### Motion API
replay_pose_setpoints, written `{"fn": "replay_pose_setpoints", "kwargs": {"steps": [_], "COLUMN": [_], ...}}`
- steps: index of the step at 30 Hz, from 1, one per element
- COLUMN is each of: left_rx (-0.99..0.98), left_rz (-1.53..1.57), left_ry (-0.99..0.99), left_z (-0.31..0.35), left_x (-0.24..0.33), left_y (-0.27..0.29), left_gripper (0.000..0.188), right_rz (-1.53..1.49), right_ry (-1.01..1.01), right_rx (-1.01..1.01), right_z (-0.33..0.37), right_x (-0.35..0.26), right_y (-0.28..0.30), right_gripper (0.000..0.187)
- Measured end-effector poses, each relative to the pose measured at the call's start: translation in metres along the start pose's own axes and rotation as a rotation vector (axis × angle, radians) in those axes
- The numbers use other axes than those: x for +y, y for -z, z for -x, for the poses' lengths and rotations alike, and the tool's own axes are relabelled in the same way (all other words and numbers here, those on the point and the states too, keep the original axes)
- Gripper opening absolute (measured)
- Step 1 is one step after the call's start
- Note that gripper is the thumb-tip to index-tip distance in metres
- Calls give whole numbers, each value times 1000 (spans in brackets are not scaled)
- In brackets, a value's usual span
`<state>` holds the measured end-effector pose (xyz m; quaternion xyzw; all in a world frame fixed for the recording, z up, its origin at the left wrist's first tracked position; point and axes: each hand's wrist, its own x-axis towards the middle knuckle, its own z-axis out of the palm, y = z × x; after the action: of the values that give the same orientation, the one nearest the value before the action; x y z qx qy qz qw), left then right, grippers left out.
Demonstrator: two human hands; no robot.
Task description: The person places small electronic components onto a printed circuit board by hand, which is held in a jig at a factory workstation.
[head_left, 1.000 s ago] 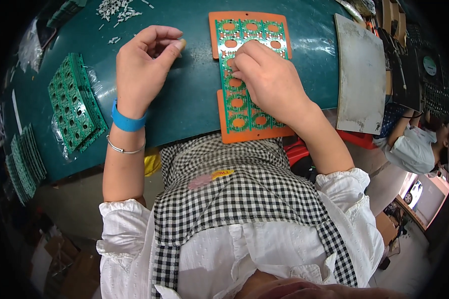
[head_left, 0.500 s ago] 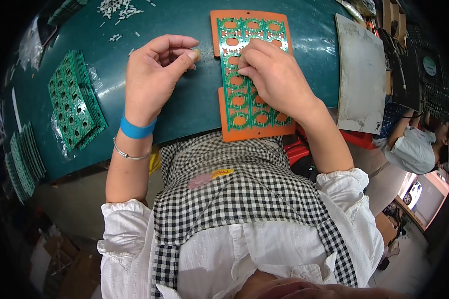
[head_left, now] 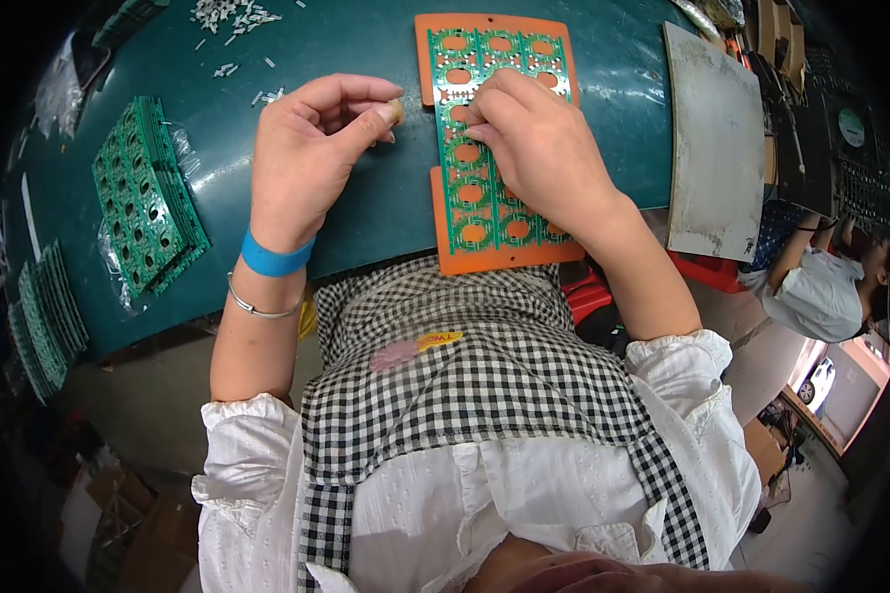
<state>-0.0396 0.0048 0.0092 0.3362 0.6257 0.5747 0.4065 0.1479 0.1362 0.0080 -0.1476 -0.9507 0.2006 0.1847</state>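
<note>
A green circuit board panel (head_left: 470, 210) with rows of oval openings lies on an orange backing plate (head_left: 509, 262) on the table. Over the panel's middle, my right hand (head_left: 539, 143) has its thumb and forefinger pinched at the board's surface; whatever is between them is hidden. To the left of the panel, my left hand (head_left: 311, 148) hovers above the table with thumb and forefinger pressed together. A yellowish bit shows at those fingertips, too small to name. A blue band and a metal bangle circle my left wrist.
Small white parts (head_left: 232, 15) are heaped at the far side of the green table (head_left: 366, 208). Stacked circuit panels (head_left: 143, 203) stand at the left, with more panels (head_left: 44, 316) nearer. A grey board (head_left: 714, 148) lies at right. A co-worker (head_left: 816, 292) is beyond it.
The panel and its orange plate have shifted slightly toward the far side. My left hand has moved a little right, still pinched. My right hand remains over the panel, slightly farther away.
</note>
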Motion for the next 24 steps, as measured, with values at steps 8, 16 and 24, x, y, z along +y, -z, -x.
{"fn": "replay_pose_setpoints", "kwargs": {"steps": [8, 16, 24], "left_rx": [-48, -56, -75], "left_rz": [88, 260, 450], "left_ry": [63, 132, 222], "left_z": [4, 8, 21], "left_x": [3, -2, -5], "left_y": [-7, -13, -36], "left_gripper": [23, 22, 25], "right_rz": [128, 112, -90], "right_ry": [23, 106, 312], "right_rx": [-13, -59, 255], "right_z": [0, 0, -10], "right_x": [-2, -4, -17], "right_y": [-3, 5, 12], "right_gripper": [21, 24, 14]}}
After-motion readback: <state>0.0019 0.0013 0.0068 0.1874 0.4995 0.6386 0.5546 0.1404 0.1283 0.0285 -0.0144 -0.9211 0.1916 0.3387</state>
